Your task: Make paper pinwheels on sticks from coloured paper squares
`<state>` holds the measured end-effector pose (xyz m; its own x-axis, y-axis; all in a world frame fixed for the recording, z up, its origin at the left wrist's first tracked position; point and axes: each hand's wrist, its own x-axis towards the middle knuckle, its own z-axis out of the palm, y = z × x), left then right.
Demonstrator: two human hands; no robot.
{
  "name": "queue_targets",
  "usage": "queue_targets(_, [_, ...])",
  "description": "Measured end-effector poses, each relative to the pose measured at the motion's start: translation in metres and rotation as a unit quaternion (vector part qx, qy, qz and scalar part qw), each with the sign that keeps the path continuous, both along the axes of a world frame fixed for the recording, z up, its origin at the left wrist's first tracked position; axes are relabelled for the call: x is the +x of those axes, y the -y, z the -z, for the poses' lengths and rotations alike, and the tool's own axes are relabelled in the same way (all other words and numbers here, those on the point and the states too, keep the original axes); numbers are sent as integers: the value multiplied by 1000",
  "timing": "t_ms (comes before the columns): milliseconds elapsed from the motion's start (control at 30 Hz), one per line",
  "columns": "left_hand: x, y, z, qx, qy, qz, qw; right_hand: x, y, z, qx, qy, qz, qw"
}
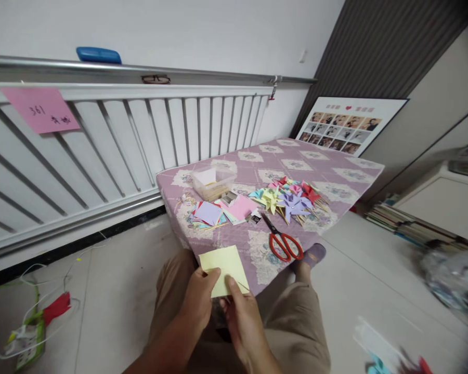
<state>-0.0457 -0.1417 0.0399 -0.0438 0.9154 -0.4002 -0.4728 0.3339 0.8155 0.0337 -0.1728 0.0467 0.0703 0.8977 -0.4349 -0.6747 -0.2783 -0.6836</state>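
Observation:
A square sheet of pale yellow paper [228,262] is between my hands, just over the near edge of the table. My left hand [198,293] pinches its left side, thumb on top. At the lower right corner, my right hand [242,317] grips the same sheet with the thumb across it; a thin line or crease shows near that thumb. Beyond the paper lie orange-handled scissors [284,245], blades pointing away. Stacked coloured paper squares [208,214] rest to the left of them, and a pile of paper pinwheels [292,201] on sticks lies farther back.
A clear plastic box [213,182] with papers stands at the back left of the cloth-covered table [234,236]. A white radiator [140,135] runs along the wall behind. On the floor at left are cables and a power strip [30,343]. A photo board [349,124] leans at the far end.

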Motion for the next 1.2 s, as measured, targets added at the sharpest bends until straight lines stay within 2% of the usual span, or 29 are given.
queue_targets(100, [-14,-7,-1,9,-17,28,999,15,-2,5,23,22,8,999])
queue_targets(200, [-25,-10,-8,13,-61,62,996,31,-7,7,63,98,12,993])
queue_targets(267, [-30,-10,-13,12,-84,78,993,39,-10,5,94,164,-26,982])
queue_targets(367, [-32,-8,-18,13,-82,104,991,47,-9,-1,129,229,-124,957])
queue_targets(533, [-36,-8,-12,27,-54,141,988,56,-5,-6,181,303,-241,904])
queue_targets(667, [-37,-5,-7,30,-29,165,985,62,-3,-9,216,352,-279,867])
queue_targets(833, [-32,-2,-10,28,-5,179,983,65,-3,-15,241,391,-289,840])
queue_targets(967, [-29,1,-17,34,9,187,982,64,-3,-12,244,401,-288,835])
queue_targets(1100, [-27,2,-22,32,-8,180,983,62,-3,-9,242,393,-274,844])
queue_targets(1200, [-25,3,-20,26,-37,174,984,59,-3,-11,229,377,-263,858])
